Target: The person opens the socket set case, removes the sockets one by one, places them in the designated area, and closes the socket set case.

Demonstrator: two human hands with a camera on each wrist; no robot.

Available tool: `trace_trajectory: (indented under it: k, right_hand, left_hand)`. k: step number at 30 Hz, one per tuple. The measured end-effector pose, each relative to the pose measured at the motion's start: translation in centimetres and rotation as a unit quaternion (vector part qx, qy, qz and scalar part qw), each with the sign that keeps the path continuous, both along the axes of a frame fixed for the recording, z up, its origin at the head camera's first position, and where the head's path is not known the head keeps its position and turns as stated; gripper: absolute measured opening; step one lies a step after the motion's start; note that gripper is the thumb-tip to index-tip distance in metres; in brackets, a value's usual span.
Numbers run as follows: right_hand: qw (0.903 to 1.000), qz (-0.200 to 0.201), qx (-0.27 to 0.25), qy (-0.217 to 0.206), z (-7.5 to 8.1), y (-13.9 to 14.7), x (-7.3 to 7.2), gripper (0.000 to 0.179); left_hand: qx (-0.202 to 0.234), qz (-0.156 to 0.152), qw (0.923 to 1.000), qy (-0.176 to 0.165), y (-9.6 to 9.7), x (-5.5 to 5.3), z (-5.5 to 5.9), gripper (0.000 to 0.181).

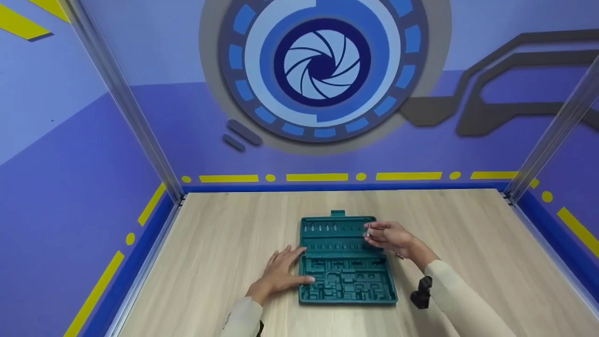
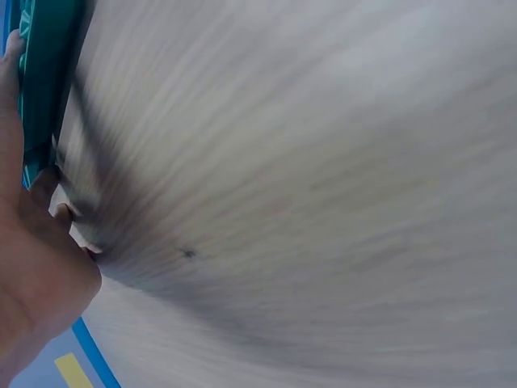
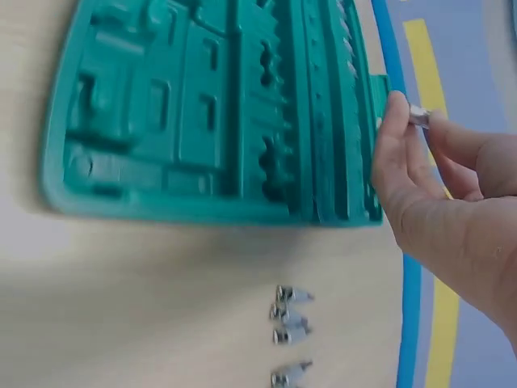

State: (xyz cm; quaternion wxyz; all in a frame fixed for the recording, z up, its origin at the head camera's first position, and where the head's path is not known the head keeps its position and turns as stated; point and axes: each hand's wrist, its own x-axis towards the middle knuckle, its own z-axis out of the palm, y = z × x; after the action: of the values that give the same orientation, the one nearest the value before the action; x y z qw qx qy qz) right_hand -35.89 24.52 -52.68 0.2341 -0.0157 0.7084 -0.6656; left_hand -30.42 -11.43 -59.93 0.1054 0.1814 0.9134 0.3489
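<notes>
A green plastic tool case [image 1: 347,300] lies unfolded, its moulded tray half nearer and its slotted half farther away. My right hand [image 1: 390,238] pinches a small silver bit socket [image 3: 418,115] between thumb and fingertips, above the far right corner of the case. Several similar bits [image 1: 320,227] sit in the left part of the farthest slot row. Against the left side of the case rests my left hand [image 1: 281,272], fingers spread and thumb laid over the rim. In the left wrist view, only part of that hand and a strip of the case show.
Several loose bit sockets [image 3: 291,334] lie in a line on the wooden table [image 1: 224,224], right of the case; the right arm mostly hides them in the head view. A blue panel wall [image 1: 318,161] stands behind the table, with metal posts at both back corners.
</notes>
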Motion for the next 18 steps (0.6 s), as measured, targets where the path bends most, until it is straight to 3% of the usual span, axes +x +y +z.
trace_trajectory:
  k: [5,11,18]
  right_hand:
    - [0.9998,0.012,0.015,-0.004,0.5,2.5,0.3,0.049]
    - [0.996,0.015,0.084,0.028,0.6,5.8,1.0,0.054]
    - [0.9712,-0.002,0.225,0.078,0.3,9.7,2.4,0.044]
  left_hand:
    - [-0.004,-0.005,0.9999,-0.012,-0.2,-0.1,0.2,0.098]
    - [0.001,-0.017,0.9995,-0.025,-0.7,-0.2,1.0,0.098]
    - [-0.003,-0.018,0.9996,-0.022,-0.6,-0.2,1.0,0.099]
